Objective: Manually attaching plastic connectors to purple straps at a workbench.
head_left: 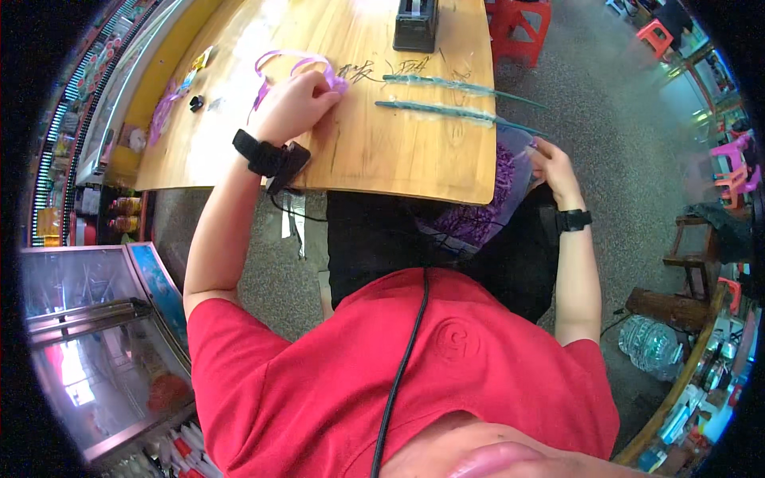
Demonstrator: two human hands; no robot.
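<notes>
Ribbon (pixel 339 82), purple: looped on the wooden table (pixel 351 159), beside your curled left hand (pixel 296 103); whether those fingers grip it, I cannot tell. Clear bag (pixel 518 177), purple filling: at your lap, partly hidden beneath the table's near right corner; your right hand (pixel 555 171) pinches its upper edge narrowly. Green rods (pixel 434 111), two, thin: side by side, slightly apart, tips overhanging the table's right edge. Black device (pixel 416 28), one: at the table's far side. Red stool (pixel 522 32): on the floor, beyond the table's far right.
</notes>
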